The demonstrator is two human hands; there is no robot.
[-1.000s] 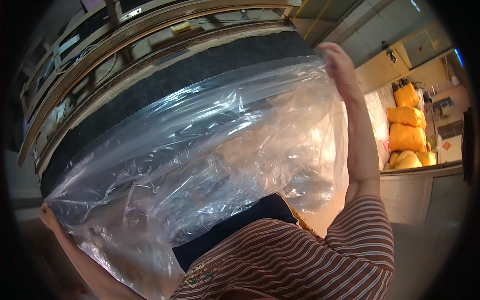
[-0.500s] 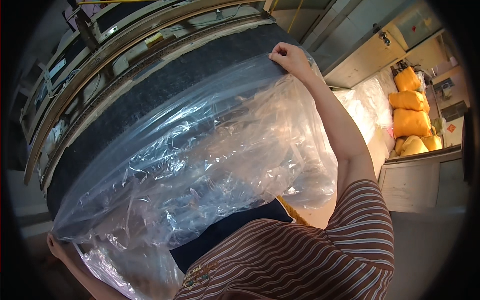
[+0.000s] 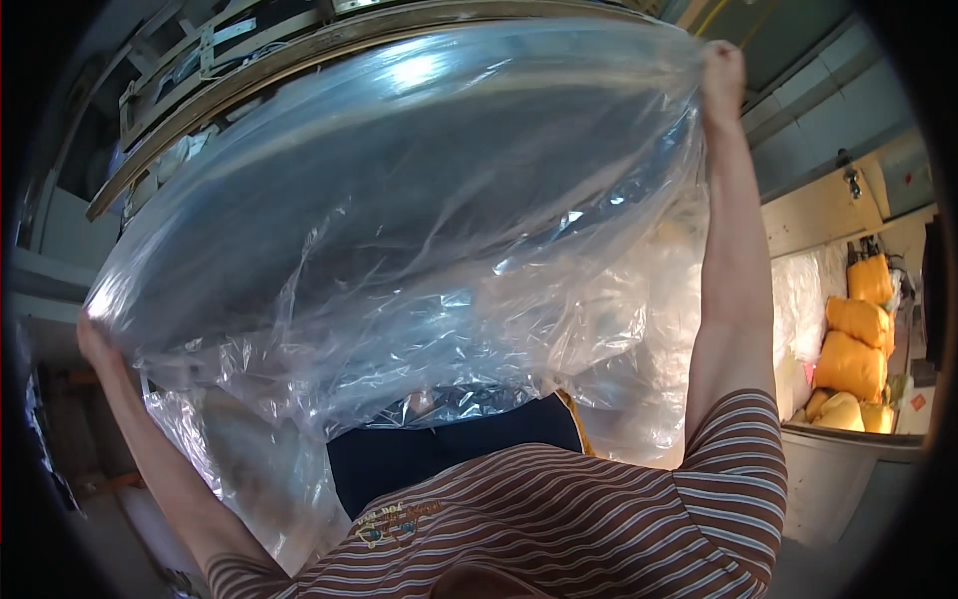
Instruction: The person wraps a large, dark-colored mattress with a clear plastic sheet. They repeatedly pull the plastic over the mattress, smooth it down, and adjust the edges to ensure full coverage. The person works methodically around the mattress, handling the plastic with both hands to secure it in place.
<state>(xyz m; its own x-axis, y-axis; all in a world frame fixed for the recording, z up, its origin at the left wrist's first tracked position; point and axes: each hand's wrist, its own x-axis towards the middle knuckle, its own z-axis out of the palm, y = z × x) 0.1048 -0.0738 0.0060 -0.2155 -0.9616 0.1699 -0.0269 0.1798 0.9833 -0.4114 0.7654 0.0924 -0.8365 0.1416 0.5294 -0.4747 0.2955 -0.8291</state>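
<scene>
Over the dark table (image 3: 309, 200), from its left end to its far right corner, a clear plastic film (image 3: 439, 255) stretches between the left hand (image 3: 97, 344), whose fingers pinch its gathered left end, and the right hand (image 3: 724, 80), whose fingers look curled on its other end, though blur hides their exact hold. Since the film billows close to the wooden rail (image 3: 150, 163) along the table's far edge, it could snag or tear there, while uneven pull could free one end or crease the slack folds near the body.

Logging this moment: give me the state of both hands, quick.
Left hand: closed, holding the clear plastic sheet.
Right hand: closed, holding the same sheet.
</scene>
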